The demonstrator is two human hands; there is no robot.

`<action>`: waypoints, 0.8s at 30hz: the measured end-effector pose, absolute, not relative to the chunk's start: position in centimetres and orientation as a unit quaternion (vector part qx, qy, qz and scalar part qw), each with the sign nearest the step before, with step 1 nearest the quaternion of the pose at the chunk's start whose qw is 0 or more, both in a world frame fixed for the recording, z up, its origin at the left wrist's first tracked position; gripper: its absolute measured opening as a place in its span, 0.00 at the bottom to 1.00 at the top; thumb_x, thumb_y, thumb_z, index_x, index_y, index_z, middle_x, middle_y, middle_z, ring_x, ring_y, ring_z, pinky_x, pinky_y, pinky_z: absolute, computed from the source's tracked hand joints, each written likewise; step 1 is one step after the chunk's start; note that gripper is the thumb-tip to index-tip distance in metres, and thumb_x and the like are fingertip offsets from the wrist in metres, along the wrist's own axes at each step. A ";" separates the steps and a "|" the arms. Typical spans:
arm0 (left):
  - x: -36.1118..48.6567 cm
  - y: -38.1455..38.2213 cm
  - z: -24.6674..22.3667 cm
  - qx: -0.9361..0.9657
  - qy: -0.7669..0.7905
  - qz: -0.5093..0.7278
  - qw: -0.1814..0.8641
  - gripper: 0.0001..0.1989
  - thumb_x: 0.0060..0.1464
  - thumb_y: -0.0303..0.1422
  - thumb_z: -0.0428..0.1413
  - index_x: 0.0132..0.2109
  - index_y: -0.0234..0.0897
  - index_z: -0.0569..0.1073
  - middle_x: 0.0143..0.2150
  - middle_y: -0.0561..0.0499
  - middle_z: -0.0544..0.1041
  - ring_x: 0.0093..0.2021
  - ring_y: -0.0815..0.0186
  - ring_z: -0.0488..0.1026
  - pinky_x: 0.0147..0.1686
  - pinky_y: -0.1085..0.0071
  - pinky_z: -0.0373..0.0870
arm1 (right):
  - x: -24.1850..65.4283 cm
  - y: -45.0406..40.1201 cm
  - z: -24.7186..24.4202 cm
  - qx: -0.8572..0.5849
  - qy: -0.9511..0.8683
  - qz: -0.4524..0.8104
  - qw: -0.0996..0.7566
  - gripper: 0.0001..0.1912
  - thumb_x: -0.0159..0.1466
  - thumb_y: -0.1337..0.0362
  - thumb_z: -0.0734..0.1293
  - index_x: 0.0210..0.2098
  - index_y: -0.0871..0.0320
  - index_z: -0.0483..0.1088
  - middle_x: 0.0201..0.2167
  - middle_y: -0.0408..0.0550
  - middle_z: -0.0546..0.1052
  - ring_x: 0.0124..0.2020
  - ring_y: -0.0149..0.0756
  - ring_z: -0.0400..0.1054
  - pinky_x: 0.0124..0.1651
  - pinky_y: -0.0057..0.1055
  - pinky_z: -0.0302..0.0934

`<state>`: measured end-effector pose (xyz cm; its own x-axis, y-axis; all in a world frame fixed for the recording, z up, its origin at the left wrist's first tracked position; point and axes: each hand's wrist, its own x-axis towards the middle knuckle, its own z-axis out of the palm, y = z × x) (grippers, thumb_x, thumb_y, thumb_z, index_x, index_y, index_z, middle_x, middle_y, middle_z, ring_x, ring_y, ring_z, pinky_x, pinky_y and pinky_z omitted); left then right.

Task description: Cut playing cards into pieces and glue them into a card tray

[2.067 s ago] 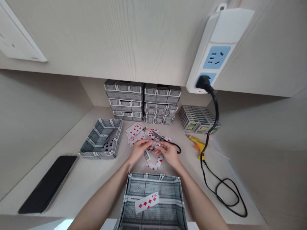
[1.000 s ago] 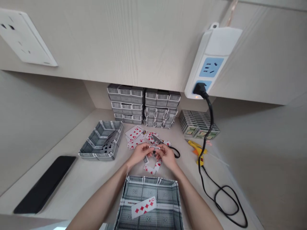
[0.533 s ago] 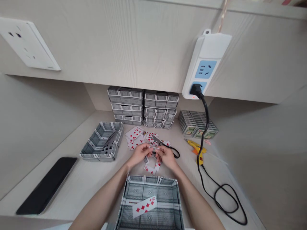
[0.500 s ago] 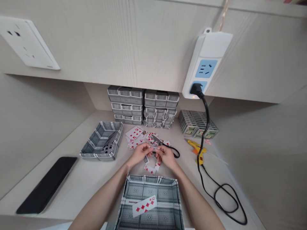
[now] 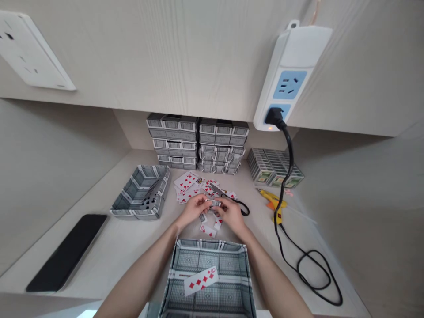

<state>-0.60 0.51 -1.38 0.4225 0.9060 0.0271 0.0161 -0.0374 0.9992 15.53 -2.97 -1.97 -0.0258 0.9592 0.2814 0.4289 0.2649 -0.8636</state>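
Between my left hand (image 5: 196,207) and my right hand (image 5: 229,212), a small folded card piece (image 5: 214,203) with a grey patterned back is pinched by the fingers of both. Cut card pieces (image 5: 208,230) lie on the desk just below the hands. Behind them are loose red-suited playing cards (image 5: 186,181) and black-handled scissors (image 5: 243,207), close to my right hand. Nearest to me, between my forearms, stands a box made of cards (image 5: 228,263), with a diamond card (image 5: 201,281) lying in it.
An open card box (image 5: 132,214) and a black phone-like slab (image 5: 66,254) are at left. Stacked card boxes (image 5: 175,132) and card packs (image 5: 274,168) stand behind. On the right lie a yellow glue gun (image 5: 277,212) and black cable (image 5: 318,289); a power strip (image 5: 291,66) hangs above.
The small card piece has turned so that its grey patterned back shows more. My fingers have shifted slightly around it. The whole view has moved a little.
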 end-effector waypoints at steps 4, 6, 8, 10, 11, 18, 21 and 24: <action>-0.4 0.4 -1.5 0.600 0.393 0.390 0.577 0.17 0.44 0.44 0.56 0.30 0.33 0.67 0.19 0.57 0.67 0.19 0.74 0.62 0.21 0.77 0.59 | 15.6 -2.9 -2.0 -0.534 -0.661 0.278 0.448 0.11 0.55 0.63 0.65 0.38 0.56 0.72 0.32 0.49 0.75 0.25 0.34 0.69 0.31 0.31 0.65; -0.2 0.3 -1.5 0.590 0.395 0.393 0.584 0.16 0.45 0.44 0.56 0.32 0.33 0.67 0.20 0.57 0.68 0.19 0.74 0.63 0.20 0.76 0.60 | 15.6 -2.9 -2.1 -0.530 -0.655 0.293 0.452 0.11 0.56 0.64 0.64 0.39 0.56 0.72 0.32 0.49 0.75 0.24 0.33 0.69 0.30 0.31 0.65; -0.1 0.2 -1.3 0.583 0.389 0.390 0.597 0.16 0.45 0.44 0.56 0.32 0.33 0.67 0.21 0.56 0.70 0.19 0.74 0.64 0.21 0.76 0.62 | 15.5 -2.9 -2.2 -0.527 -0.637 0.321 0.461 0.11 0.56 0.65 0.63 0.39 0.57 0.71 0.30 0.48 0.75 0.23 0.34 0.70 0.29 0.31 0.66; -0.1 0.0 -1.2 0.582 0.384 0.385 0.605 0.16 0.45 0.44 0.56 0.32 0.34 0.67 0.21 0.55 0.70 0.19 0.73 0.65 0.21 0.75 0.63 | 15.3 -2.9 -2.4 -0.527 -0.613 0.357 0.467 0.11 0.56 0.65 0.63 0.38 0.57 0.70 0.26 0.46 0.75 0.22 0.35 0.70 0.27 0.31 0.66; -0.1 0.0 -1.1 0.583 0.384 0.383 0.605 0.16 0.45 0.44 0.56 0.31 0.34 0.66 0.21 0.55 0.71 0.19 0.73 0.65 0.21 0.75 0.63 | 15.3 -2.9 -2.5 -0.527 -0.604 0.370 0.469 0.11 0.56 0.65 0.62 0.38 0.58 0.70 0.24 0.46 0.75 0.22 0.35 0.70 0.27 0.31 0.66; -0.2 -0.2 -1.2 0.602 0.383 0.388 0.583 0.15 0.46 0.43 0.55 0.30 0.33 0.66 0.20 0.56 0.70 0.20 0.74 0.65 0.22 0.76 0.63 | 15.2 -2.9 -2.3 -0.519 -0.626 0.346 0.468 0.11 0.57 0.66 0.60 0.38 0.58 0.70 0.25 0.46 0.73 0.20 0.34 0.69 0.24 0.30 0.65; -0.3 -0.2 -1.4 0.610 0.376 0.390 0.578 0.14 0.47 0.42 0.55 0.30 0.33 0.65 0.21 0.56 0.69 0.21 0.73 0.65 0.23 0.76 0.63 | 15.2 -3.1 -1.8 -0.518 -0.650 0.317 0.457 0.11 0.58 0.66 0.59 0.38 0.57 0.70 0.28 0.47 0.73 0.20 0.32 0.68 0.25 0.29 0.64; -0.4 -0.2 -1.4 0.618 0.365 0.391 0.576 0.14 0.48 0.41 0.55 0.31 0.34 0.65 0.21 0.56 0.69 0.21 0.73 0.65 0.24 0.75 0.63 | 15.2 -3.2 -1.4 -0.517 -0.671 0.287 0.447 0.11 0.59 0.66 0.59 0.38 0.57 0.71 0.29 0.48 0.73 0.20 0.31 0.66 0.26 0.29 0.64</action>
<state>-0.39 -0.19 -1.44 0.4278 0.9018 0.0614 0.0013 -0.0685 0.9976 15.25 -3.24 -1.43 -0.0652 0.9504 0.3043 0.4373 0.3013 -0.8474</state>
